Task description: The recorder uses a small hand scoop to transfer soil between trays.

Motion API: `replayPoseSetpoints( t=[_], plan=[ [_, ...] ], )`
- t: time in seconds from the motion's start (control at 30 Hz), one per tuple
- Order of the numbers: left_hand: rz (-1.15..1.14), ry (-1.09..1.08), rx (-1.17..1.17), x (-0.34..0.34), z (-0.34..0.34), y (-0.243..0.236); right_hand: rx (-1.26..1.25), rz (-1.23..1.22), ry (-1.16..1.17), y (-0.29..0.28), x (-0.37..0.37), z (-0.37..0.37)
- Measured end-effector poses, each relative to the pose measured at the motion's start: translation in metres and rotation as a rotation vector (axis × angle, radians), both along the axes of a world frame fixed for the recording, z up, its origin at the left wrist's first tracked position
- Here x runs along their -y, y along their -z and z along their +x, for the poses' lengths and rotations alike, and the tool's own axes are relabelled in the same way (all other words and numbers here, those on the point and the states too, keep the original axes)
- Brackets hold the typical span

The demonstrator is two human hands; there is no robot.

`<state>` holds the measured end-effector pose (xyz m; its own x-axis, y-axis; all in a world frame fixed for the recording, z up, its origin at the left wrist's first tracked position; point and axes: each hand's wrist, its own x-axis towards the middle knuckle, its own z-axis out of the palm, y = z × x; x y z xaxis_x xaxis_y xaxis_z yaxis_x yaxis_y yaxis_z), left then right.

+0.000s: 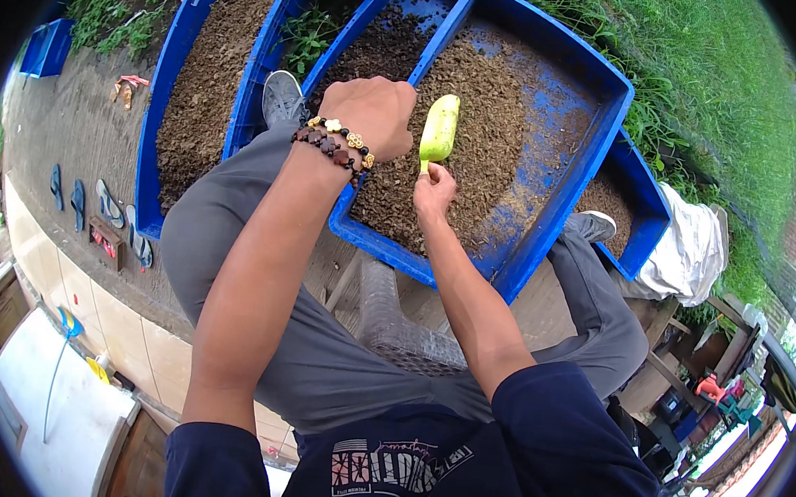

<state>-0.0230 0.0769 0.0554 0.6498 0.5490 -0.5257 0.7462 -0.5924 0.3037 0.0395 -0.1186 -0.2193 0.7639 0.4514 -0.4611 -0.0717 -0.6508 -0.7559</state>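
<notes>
Head view: right grip pinches the scoop — a slack hold could let it twist — left grip, can't tell.

tray smack in front, soil in it, scoop in right hand over that, left hand just left of scoop, 1 bin off left, sandals on ground past it, 1 smaller bin right, sack beside that, grass out back

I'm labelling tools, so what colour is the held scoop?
The scoop is yellow-green, clearest in the head view.
</notes>
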Motion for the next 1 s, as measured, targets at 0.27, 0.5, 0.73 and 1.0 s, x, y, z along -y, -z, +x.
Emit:
replayPoseSetpoints(
  t=[0.27,0.5,0.73,1.0],
  plan=[
    [-0.033,0.007,-0.012,-0.001,0.004,-0.002,-0.263,0.092,-0.041,0.003,-0.013,-0.016],
    [-0.019,-0.006,-0.016,-0.002,-0.001,0.004,-0.861,0.353,0.121,-0.027,-0.002,0.001],
    [0.044,-0.062,0.084,-0.004,0.001,0.004,-0.642,0.354,0.303,-0.057,-0.012,0.008],
    [0.102,-0.19,0.315,-0.01,0.012,0.003,-0.152,0.269,-0.201,-0.065,-0.07,-0.007]
  ],
)
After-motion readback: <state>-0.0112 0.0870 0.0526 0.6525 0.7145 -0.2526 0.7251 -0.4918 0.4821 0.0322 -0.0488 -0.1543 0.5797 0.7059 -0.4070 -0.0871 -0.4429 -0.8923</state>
